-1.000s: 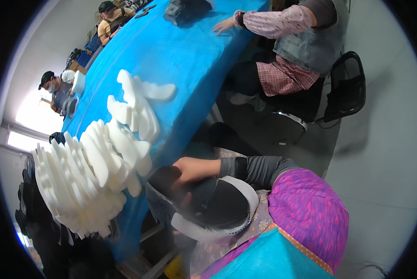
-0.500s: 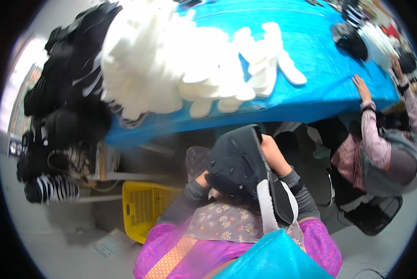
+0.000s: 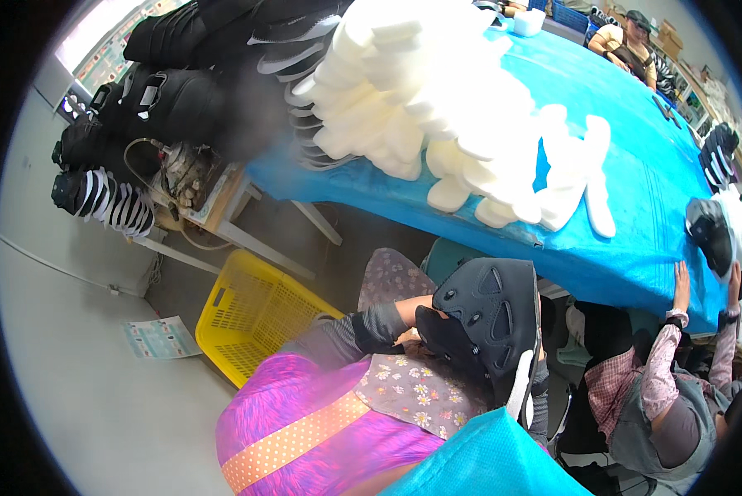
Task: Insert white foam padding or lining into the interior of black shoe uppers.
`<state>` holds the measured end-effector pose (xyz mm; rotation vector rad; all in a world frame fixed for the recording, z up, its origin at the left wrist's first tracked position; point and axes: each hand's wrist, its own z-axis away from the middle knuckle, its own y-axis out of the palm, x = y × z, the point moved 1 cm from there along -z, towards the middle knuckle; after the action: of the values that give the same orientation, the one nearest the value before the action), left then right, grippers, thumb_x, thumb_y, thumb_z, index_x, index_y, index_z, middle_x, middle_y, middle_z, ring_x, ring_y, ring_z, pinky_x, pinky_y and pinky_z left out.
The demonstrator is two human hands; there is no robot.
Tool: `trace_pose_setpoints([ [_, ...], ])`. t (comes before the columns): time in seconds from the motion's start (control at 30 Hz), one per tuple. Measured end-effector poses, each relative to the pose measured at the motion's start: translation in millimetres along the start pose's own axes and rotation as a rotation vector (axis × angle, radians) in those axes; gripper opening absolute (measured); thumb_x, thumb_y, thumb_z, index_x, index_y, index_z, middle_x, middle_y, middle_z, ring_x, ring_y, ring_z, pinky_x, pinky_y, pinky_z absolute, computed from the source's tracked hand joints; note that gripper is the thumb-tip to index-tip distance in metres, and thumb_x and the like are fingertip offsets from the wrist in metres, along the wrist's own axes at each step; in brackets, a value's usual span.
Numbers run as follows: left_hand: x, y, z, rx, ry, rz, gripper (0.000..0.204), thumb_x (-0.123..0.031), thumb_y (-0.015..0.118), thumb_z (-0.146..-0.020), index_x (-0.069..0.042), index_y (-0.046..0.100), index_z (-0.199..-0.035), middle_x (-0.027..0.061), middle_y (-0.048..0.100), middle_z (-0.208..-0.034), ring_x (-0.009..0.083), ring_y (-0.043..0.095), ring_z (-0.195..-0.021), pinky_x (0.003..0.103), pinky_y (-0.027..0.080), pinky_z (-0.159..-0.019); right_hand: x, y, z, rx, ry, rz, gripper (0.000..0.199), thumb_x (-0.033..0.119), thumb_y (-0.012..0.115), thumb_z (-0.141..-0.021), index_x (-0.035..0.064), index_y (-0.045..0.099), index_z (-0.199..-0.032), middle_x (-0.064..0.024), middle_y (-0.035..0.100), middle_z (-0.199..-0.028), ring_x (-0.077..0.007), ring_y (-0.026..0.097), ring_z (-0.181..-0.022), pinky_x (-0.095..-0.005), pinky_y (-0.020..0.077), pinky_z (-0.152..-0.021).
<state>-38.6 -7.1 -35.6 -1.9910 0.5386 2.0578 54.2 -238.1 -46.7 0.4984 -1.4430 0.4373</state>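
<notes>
A black moulded, padded piece [image 3: 499, 322] with cut-out slots, small rivets and a white strap [image 3: 520, 384] is held up over my lap. My left hand [image 3: 416, 312] grips it from the left, its fingers partly tucked under a black flap. At the right edge my right hand holds the piece from behind; the hand is almost wholly hidden, and only the grey right sleeve [image 3: 540, 401] shows well. Under the piece lies my flowered apron [image 3: 416, 388].
Ahead stretches a blue-covered table [image 3: 635, 178] with piled white foot-shaped foam pieces [image 3: 470, 140]. Black padded goods [image 3: 168, 107] are heaped at the left. A yellow basket [image 3: 259, 310] stands on the floor. A co-worker [image 3: 660, 397] sits at the right; another person [image 3: 631, 50] is far back.
My view has swung to the right, so the table and basket appear shifted. The black piece has turned, showing more of its slotted face, and now covers my right hand.
</notes>
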Motion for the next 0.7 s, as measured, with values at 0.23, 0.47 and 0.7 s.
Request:
trace_pose_setpoints([
  [0.23,-1,-1,-10,0.028,0.016,0.026,0.049,-0.015,0.076,-0.089,-0.001,0.055,-0.132,0.0065,0.059,-0.126,0.0157,0.055,-0.111,0.032,0.046,-0.096,5,4,7,-0.022,0.005,0.008,0.024,0.007,0.064,-0.094,-0.0044,0.066,-0.115,-0.0038,0.071,-0.105,-0.0101,0.061,-0.094,-0.0283,0.0503,-0.084],
  [0.47,-3,0,-13,0.067,-0.016,0.058,0.051,-0.015,0.075,-0.089,-0.001,0.054,-0.134,0.0067,0.058,-0.13,0.0155,0.054,-0.114,0.032,0.046,-0.099,10,-5,19,-0.089,-0.008,-0.021,0.025,0.008,0.063,-0.095,-0.0042,0.065,-0.117,-0.0041,0.07,-0.107,-0.0101,0.061,-0.096,-0.0282,0.05,-0.085],
  [0.7,-6,1,-21,0.153,-0.052,0.055,0.054,-0.015,0.075,-0.09,-0.001,0.053,-0.137,0.0069,0.057,-0.134,0.0153,0.053,-0.118,0.033,0.045,-0.101,9,-4,28,-0.09,-0.011,-0.033,0.026,0.008,0.062,-0.095,-0.004,0.064,-0.119,-0.0043,0.07,-0.109,-0.0102,0.061,-0.097,-0.0281,0.0496,-0.086],
])
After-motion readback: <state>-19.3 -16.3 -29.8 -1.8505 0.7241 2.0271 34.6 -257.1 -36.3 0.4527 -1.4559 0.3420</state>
